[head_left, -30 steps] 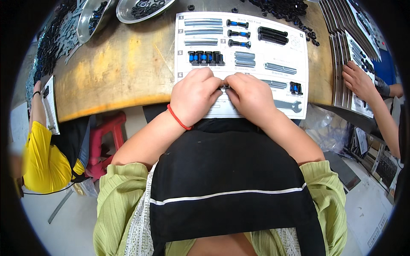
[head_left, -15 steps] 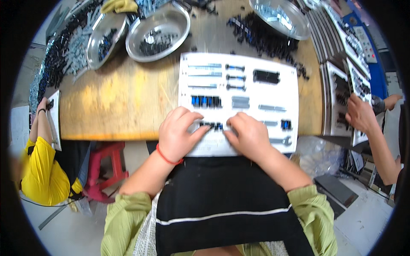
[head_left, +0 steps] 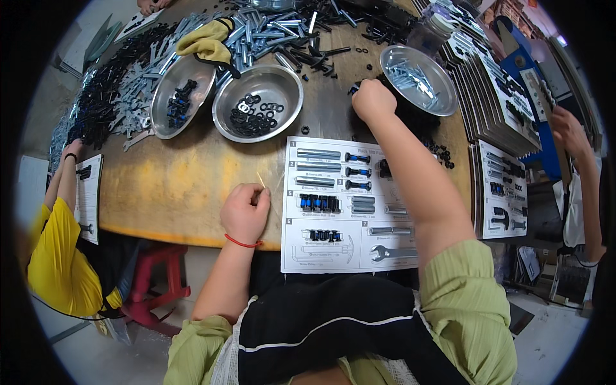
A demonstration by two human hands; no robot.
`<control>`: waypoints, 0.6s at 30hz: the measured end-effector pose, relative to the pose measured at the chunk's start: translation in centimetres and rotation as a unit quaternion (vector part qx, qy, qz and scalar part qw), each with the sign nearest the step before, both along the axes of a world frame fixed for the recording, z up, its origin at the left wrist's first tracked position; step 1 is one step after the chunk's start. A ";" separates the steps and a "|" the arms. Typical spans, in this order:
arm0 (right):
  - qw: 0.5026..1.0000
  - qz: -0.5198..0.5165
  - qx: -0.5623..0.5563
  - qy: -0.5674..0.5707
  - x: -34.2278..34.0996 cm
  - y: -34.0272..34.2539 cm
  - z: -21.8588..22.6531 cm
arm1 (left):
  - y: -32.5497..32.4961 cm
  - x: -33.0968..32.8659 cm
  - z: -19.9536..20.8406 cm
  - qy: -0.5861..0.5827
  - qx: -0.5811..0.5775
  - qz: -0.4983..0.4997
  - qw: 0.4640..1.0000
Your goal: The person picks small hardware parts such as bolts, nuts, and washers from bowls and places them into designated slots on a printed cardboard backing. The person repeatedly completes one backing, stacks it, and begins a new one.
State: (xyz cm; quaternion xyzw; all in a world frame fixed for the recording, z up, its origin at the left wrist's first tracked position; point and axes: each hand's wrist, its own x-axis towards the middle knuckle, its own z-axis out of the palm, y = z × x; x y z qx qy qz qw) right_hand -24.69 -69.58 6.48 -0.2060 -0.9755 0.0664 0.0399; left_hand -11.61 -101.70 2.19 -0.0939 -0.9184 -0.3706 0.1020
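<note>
My left hand (head_left: pixel 246 215), with a red cord at its wrist, is closed over the wooden table, left of a white printed card. A thin yellowish strip (head_left: pixel 261 179) shows at its fingertips; I cannot tell if it is gripped. My right hand (head_left: pixel 374 101) reaches across the card to a pile of dark parts, fingers curled round a black bolt (head_left: pixel 354 88) with some blue on it. The card (head_left: pixel 292 260) bears silver tubes (head_left: pixel 319 154), black bolts with blue threads (head_left: pixel 319 203), a row of short black bolts (head_left: pixel 325 235) and a wrench (head_left: pixel 393 253). My right forearm hides its right part.
Steel bowls hold black washers (head_left: pixel 256 115), dark bolts (head_left: pixel 181 102) and silver pins (head_left: pixel 410 77). A yellow glove (head_left: pixel 206 42) lies among loose metal parts. Filled cards (head_left: pixel 484 90) are stacked at right. Co-workers' hands (head_left: pixel 74 149) show at left, far left and right (head_left: pixel 571 131).
Both hands have left the row of short bolts on the card. My right hand has moved far forward to the dark pile, my left hand leftward onto the table. The view has shifted.
</note>
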 end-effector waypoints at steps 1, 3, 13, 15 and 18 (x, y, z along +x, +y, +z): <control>0.999 -0.022 -0.025 -0.024 -1.2 0.0 0.2 | -0.1 0.1 0.0 0.004 0.003 -0.002 1.000; 0.992 -0.067 -0.073 -0.073 -2.6 0.1 0.5 | 0.1 0.2 0.3 0.006 0.005 0.002 1.000; 0.990 -0.017 -0.122 0.073 0.8 0.5 -0.2 | -0.2 0.3 0.5 -0.008 -0.004 -0.005 1.000; 0.968 0.006 -0.189 0.164 2.0 1.4 -0.6 | -0.1 0.3 0.2 0.006 0.008 -0.012 1.000; 0.787 0.052 -0.508 0.347 3.4 2.4 -1.8 | 0.2 0.2 0.5 -0.001 0.006 -0.013 1.000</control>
